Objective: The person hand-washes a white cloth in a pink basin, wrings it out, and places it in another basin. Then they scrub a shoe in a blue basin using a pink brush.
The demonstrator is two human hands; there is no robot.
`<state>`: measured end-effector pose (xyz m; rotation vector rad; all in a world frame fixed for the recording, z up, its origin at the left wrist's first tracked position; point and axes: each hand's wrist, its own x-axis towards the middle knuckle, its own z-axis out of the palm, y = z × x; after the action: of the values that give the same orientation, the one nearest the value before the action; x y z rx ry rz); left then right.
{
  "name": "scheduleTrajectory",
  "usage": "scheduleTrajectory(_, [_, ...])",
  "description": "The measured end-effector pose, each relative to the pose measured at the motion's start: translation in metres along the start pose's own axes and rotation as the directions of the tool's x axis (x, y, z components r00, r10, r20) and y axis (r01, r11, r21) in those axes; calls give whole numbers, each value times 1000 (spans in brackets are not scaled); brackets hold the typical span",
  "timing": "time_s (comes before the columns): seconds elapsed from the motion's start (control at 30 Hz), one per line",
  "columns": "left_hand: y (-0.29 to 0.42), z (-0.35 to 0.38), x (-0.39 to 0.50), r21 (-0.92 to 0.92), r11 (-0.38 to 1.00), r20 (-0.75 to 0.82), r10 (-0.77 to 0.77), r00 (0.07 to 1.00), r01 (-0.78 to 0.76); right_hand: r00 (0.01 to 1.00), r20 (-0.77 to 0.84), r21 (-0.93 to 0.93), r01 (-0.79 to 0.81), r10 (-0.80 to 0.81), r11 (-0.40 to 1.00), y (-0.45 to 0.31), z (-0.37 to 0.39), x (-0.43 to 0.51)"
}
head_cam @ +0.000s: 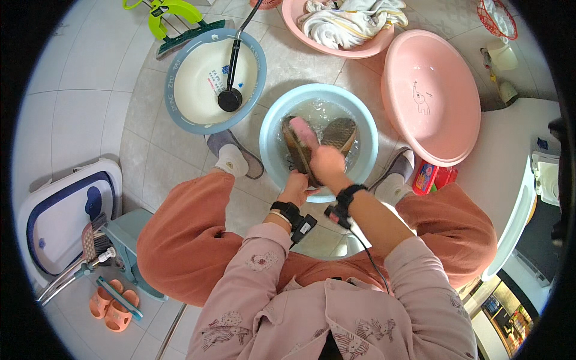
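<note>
A light blue plastic basin [266,145] holding soapy water stands on the floor between my feet. One brown shoe [294,155] lies in it, its near end gripped by my left hand [297,188] at the basin's near edge. Held in my right hand [327,163] is a pink brush [303,131], which lies against that shoe; its bristles are hidden. A second brown shoe [340,135] rests in the water at the right, touched by neither hand as far as shows. My right hand is slightly blurred.
A blue-rimmed basin [172,96] with a black shower head [230,99] stands at upper left. Pink basins [432,90] stand at upper right, one with white cloth [351,22]. A red package [425,177] lies by my right foot; a folded tub [58,216] leans at left.
</note>
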<state>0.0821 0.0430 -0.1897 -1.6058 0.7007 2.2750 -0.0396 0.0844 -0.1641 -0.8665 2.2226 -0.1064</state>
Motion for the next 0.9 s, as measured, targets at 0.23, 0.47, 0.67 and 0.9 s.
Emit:
scheduleTrajectory(0.23, [-2,-5,12,122,993,2,-7,1000,7,995,-73,-29,72,-73,997,-7,-1,11])
scheduleTrajectory(0.47, [-7,-5,12,117,992,-92,59,994,-48,994,-110,26,1,1,1000,-14,-4,26])
scheduleTrajectory(0.67, [-20,-16,26,17,992,-87,127,988,-126,998,-39,57,-45,48,997,-20,-28,26])
scheduleTrajectory(0.9, [-16,-10,28,188,974,-142,151,978,-123,1000,-14,26,2,-2,1000,-26,-34,29])
